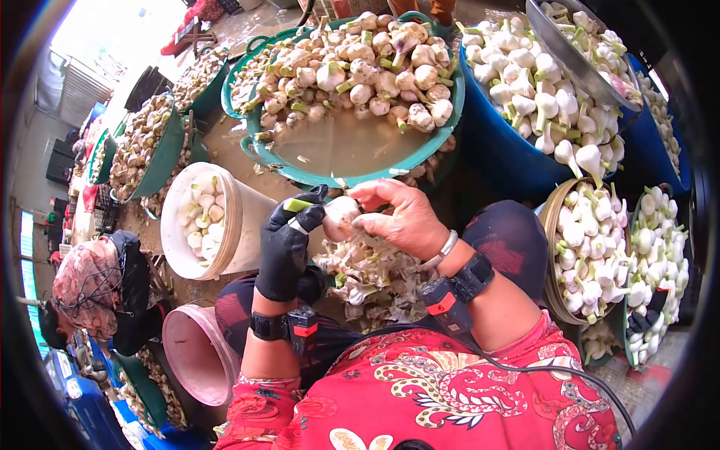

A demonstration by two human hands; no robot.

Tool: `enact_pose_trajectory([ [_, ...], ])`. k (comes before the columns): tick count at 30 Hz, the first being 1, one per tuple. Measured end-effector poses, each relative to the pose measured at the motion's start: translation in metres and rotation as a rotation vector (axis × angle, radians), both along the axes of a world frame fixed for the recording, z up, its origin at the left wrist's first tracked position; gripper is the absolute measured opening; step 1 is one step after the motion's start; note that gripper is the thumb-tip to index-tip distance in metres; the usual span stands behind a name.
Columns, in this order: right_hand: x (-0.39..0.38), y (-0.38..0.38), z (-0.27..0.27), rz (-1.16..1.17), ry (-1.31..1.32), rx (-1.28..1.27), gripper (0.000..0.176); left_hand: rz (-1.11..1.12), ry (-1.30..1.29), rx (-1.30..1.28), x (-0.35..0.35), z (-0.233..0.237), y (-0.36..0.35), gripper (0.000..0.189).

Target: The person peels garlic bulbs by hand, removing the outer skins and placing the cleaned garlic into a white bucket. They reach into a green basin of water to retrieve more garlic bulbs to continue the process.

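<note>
A garlic bulb (341,219) with a cut green stem is between my hands, over the lap. My left hand (283,251), in a black glove, is closed around its stem side. The bare fingers and thumb of my right hand (411,217) pinch the bulb's right side. A ring or small metal band shows by the gloved fingers; I cannot make out whether it is a blade. Below the hands lies a heap of papery garlic peelings (371,281) between the knees.
Ahead stands a green tub (300,177) with unpeeled garlic and murky water. At left are a white bucket (232,225) with cleaned bulbs and a pink bucket (199,352). A blue barrel (487,139) of garlic stands right. Another person (90,289) bends at far left.
</note>
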State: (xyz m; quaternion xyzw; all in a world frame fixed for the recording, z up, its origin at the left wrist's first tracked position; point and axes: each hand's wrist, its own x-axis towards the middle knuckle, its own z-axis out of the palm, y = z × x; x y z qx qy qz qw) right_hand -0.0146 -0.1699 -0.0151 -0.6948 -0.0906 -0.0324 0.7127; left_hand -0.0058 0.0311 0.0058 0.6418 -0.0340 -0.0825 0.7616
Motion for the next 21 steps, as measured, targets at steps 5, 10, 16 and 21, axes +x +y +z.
enact_pose_trajectory([
  [5, -0.001, -0.002, 0.001, 0.011, -0.095, -0.241, 0.018, -0.043, -0.047, 0.141, -0.001, 0.007, -0.014, 0.026],
  [10, -0.001, -0.004, -0.004, -0.013, -0.140, -0.279, 0.013, -0.083, -0.170, 0.283, 0.002, 0.005, -0.022, 0.025],
  [16, -0.008, 0.007, -0.007, 0.032, -0.362, -0.508, 0.007, 0.009, -0.213, 0.424, 0.006, 0.005, -0.014, 0.021],
  [21, -0.006, -0.011, -0.005, -0.124, -0.109, -0.359, 0.015, 0.067, -0.117, 0.212, 0.005, 0.008, 0.004, 0.017],
])
